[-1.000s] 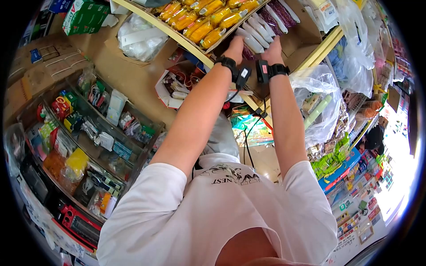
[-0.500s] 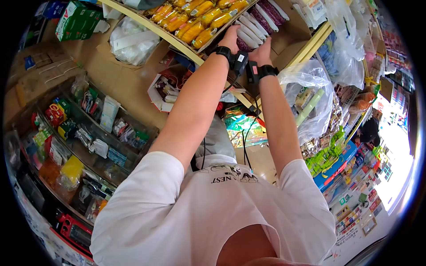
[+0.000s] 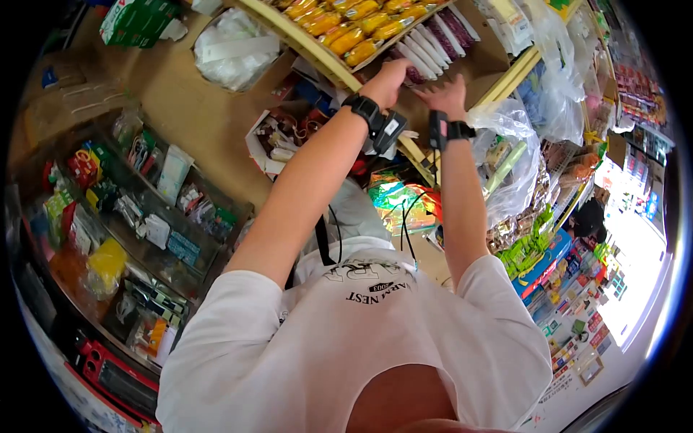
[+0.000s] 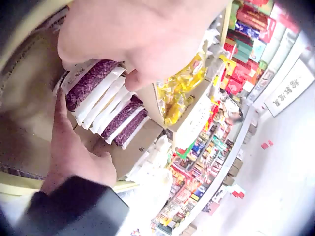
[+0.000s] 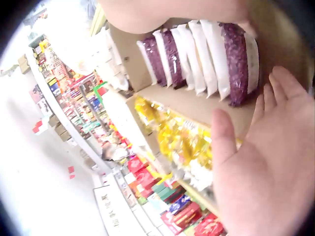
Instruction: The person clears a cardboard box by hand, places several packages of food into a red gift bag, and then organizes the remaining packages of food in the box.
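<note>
A row of flat white packets point(image 5: 205, 56), several showing small dark purple-red grains or beans through clear film, stands on edge in a cardboard box point(image 5: 170, 96). My left hand point(image 3: 386, 83) is at the near end of the row. In the left wrist view its fingers and thumb point(image 4: 132, 81) reach down around the nearest purple-red packet point(image 4: 91, 87), gripping it across its width; the palm hides part of it. Close by, my right hand point(image 5: 275, 152) has its fingers spread and holds nothing. It hovers just beside that packet in the right wrist view.
Yellow wrapped packs point(image 3: 350, 32) fill the neighbouring box. A yellow shelf edge point(image 3: 303, 43) runs along the front. Clear plastic bags point(image 3: 512, 159) hang to the right; a compartmented rack of small goods point(image 3: 144, 209) stands at the left. A green box point(image 3: 141, 22) sits far back.
My right hand has come away from the packets to the right and spread its fingers. My left hand stays at the near packet. The head view has shifted slightly.
</note>
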The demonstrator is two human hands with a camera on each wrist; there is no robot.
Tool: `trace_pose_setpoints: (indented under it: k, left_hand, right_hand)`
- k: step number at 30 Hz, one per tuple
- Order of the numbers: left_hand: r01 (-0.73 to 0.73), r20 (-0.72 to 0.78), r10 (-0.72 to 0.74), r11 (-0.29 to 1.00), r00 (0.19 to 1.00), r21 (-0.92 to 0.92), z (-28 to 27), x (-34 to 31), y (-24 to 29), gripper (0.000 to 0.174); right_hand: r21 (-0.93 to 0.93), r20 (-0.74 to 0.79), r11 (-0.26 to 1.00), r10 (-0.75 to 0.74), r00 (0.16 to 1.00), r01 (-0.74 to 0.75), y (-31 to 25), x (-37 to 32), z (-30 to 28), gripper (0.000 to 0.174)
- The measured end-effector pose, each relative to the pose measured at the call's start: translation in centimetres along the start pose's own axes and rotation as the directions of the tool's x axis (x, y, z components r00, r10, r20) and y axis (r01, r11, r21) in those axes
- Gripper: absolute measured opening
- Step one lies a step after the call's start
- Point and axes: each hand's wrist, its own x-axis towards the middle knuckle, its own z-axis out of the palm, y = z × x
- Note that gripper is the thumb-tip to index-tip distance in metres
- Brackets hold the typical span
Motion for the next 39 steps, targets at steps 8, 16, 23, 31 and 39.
trace_pose_setpoints:
  k: [8,16,23,31,39]
  left_hand:
    - [-0.170,0.532,0.146,0.985,0.834,-0.003,-20.9,-12.1,-2.0,0.035]
    - [-0.163,-0.688,-0.050,0.957,0.724,-0.241,-49.8,-8.3,-18.8,0.039]
    - [-0.155,-0.328,0.368,0.836,0.870,0.526,-55.1,5.3,-28.6,0.042]
    - [-0.114,0.175,0.025,-0.671,0.984,0.733,-57.5,16.9,-30.4,0.075]
    - [-0.195,0.078,-0.181,-0.948,0.980,0.252,-59.8,23.4,-35.3,0.071]
  right_hand:
    - [-0.121,0.526,0.958,-0.159,0.835,0.259,8.1,-12.1,-1.7,0.037]
    - [-0.791,0.443,0.594,0.389,0.808,0.148,31.1,-5.1,-1.7,0.026]
    - [-0.923,0.378,0.186,0.278,0.883,0.337,51.2,13.1,-8.6,0.032]
    - [-0.912,0.283,-0.310,-0.003,0.959,0.268,58.0,21.3,-8.5,0.046]
    - [-0.930,0.268,-0.233,0.099,0.958,0.284,61.8,28.2,-10.2,0.047]
